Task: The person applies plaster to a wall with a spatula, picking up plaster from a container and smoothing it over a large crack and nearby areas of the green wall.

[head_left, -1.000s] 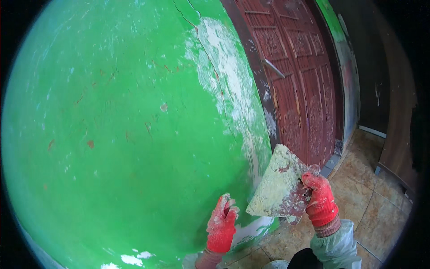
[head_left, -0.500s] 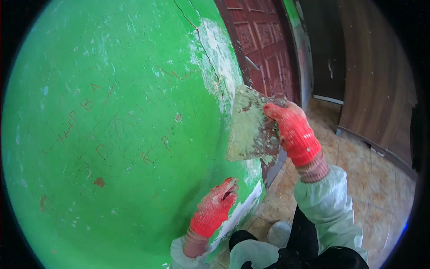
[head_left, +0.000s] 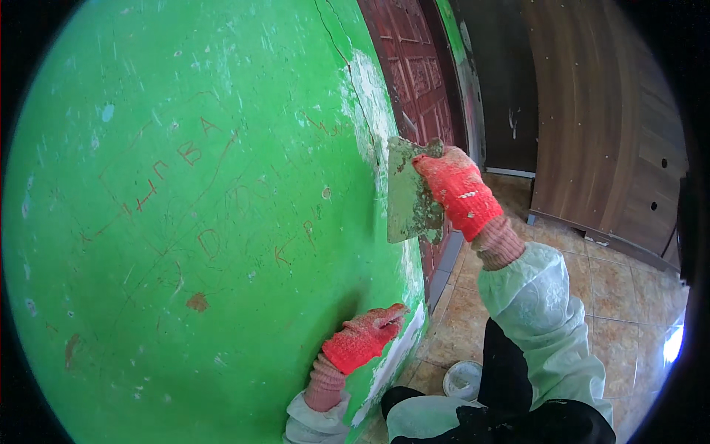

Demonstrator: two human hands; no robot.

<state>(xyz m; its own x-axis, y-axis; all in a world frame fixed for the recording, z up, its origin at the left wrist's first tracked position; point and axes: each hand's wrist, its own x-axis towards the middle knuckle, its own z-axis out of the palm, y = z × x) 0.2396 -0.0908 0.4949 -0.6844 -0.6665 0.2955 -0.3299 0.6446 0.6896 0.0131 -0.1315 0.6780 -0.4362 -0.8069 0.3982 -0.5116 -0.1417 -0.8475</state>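
Observation:
A wide putty knife [head_left: 404,194] with a broad, putty-smeared blade is gripped by my right hand [head_left: 460,191], in a red work glove. Its blade is held upright at the corner edge of the green wall [head_left: 177,288]; whether it touches the surface I cannot tell. Lower down, my left hand [head_left: 362,339], gloved in stained red, is closed close beside the wall edge. Anything in its fingers is too hidden to name. Above the blade, a thin crack runs through a whitish scraped patch [head_left: 372,92]. A white strip [head_left: 388,364] lies along the wall edge below my left hand.
Beyond the corner stands a dark red panelled door [head_left: 416,70]. At the right rises a brown wooden cabinet [head_left: 592,126] over a tan tiled floor [head_left: 562,285]. A small white bucket [head_left: 464,379] sits on the floor by my legs.
The view has shifted right. The putty knife has turned, so its blade shows narrower, along the wall edge. My left hand has tipped over, its fingertips now pointing more to the right.

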